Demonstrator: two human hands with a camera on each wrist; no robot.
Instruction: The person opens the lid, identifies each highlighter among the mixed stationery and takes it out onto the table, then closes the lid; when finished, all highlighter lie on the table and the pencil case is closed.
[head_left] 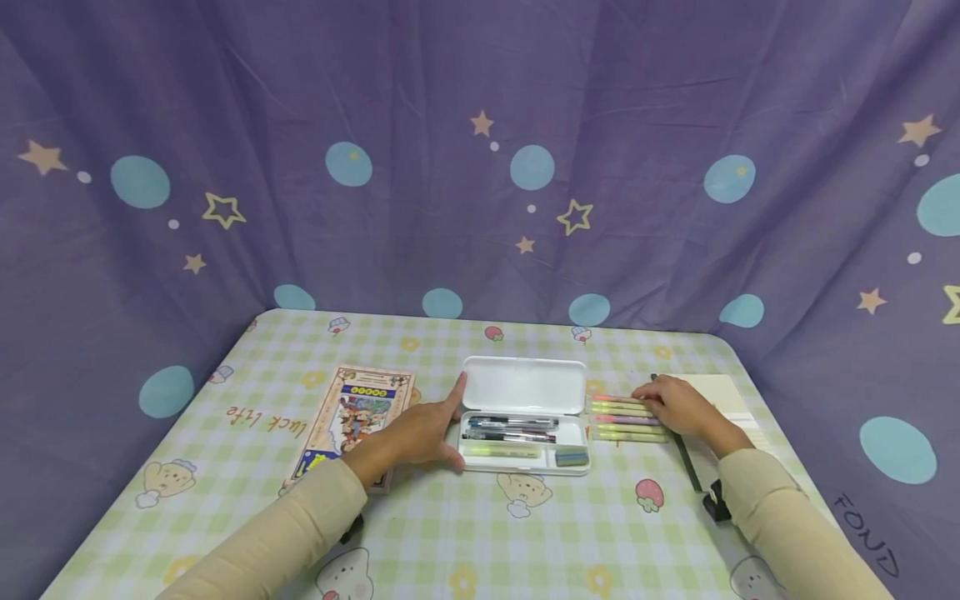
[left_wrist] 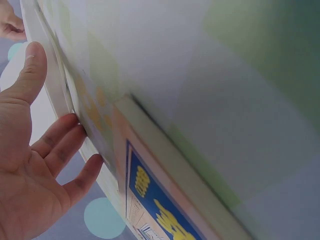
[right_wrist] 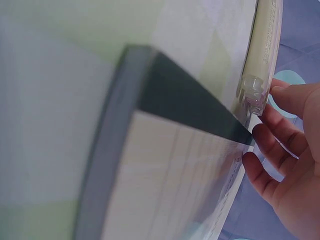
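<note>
A white pencil case (head_left: 525,386) lies with its lid folded back. Several pens (head_left: 510,425), a yellow highlighter (head_left: 501,452) and a small grey-blue block (head_left: 572,457) are inside. My left hand (head_left: 427,429) rests against the case's left side, thumb and fingers spread; in the left wrist view its fingertips touch the white edge. To the right of the case, a row of several pastel highlighters (head_left: 626,419) lies side by side. My right hand (head_left: 686,408) holds their right end between thumb and fingers. One highlighter (right_wrist: 262,45) shows close up there, its far side hidden.
A comic-style book (head_left: 352,417) lies left of the case, partly under my left forearm. A dark-edged notebook (head_left: 712,396) lies under my right hand and wrist. A checked cloth (head_left: 480,533) covers the table, and a purple curtain (head_left: 420,108) hangs behind it.
</note>
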